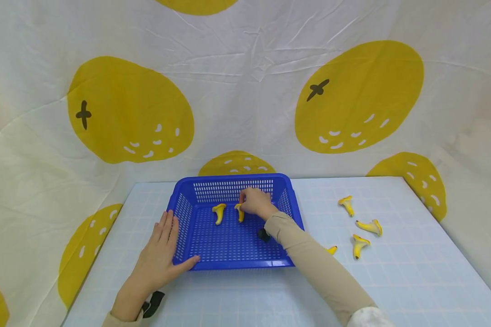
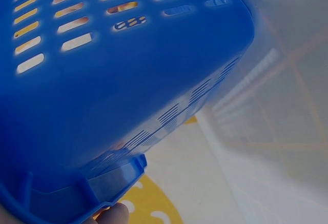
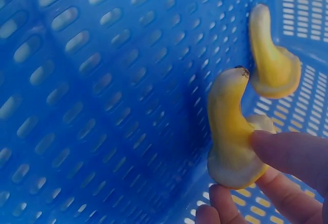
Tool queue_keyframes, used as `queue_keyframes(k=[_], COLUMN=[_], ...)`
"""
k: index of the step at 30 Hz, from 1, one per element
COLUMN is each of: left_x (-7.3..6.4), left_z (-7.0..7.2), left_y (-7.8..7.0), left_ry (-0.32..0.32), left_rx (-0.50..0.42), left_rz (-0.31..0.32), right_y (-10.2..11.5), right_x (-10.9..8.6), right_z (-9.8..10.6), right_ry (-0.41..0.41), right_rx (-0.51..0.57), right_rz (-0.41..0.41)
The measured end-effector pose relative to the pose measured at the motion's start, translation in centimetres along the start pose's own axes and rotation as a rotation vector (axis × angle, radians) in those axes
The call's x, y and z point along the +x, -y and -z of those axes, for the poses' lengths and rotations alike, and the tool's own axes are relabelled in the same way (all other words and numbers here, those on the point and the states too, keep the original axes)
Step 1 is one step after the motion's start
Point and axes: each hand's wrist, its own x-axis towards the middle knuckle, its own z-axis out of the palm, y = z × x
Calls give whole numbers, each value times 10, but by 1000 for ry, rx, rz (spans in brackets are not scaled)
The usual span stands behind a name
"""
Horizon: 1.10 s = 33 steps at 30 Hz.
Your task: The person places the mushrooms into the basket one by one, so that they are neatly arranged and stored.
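Observation:
Inside a blue plastic basket with slotted walls, my right hand pinches a yellow mushroom between thumb and fingers. Close up in the right wrist view, the held mushroom has its pale frilled cap toward the fingers and its dark-tipped stem pointing away, close over the basket floor. Another yellow mushroom lies to its left on the floor of the basket. My left hand rests against the basket's left front corner, fingers straight along the left rim and thumb on the front rim.
Right of the basket, several yellow mushrooms lie on the pale checked table, among them one at the back and one partly behind my right sleeve. A white curtain with yellow fruit prints hangs behind.

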Motion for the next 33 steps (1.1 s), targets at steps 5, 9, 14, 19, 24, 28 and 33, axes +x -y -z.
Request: queue_keyframes(k=[5,9,14,19,24,28,33], left_x=[0,0,0,0,0,0,0], left_z=[0,0,0,1,1,0,-1], left_y=[0,0,0,-1,-1,-1,0], left_ry=[6,-3,-3,13,18,11,2], left_rx=[-1,8,8,7,4,4,3], left_rz=[6,4,3,14,18,14,5], right_y=[-2,-1,0,0,0,-1,1], right_x=[3,2,0,-1,0,1,-2], right_z=[-4,-4,-2,-2,-3,-4,-3], right_ry=[2,1,-2,6,10,17,18], right_rx=[-34,-55,-63,-63,-56,-48,-29], right_rz=[3,16,26,22,25,26,31])
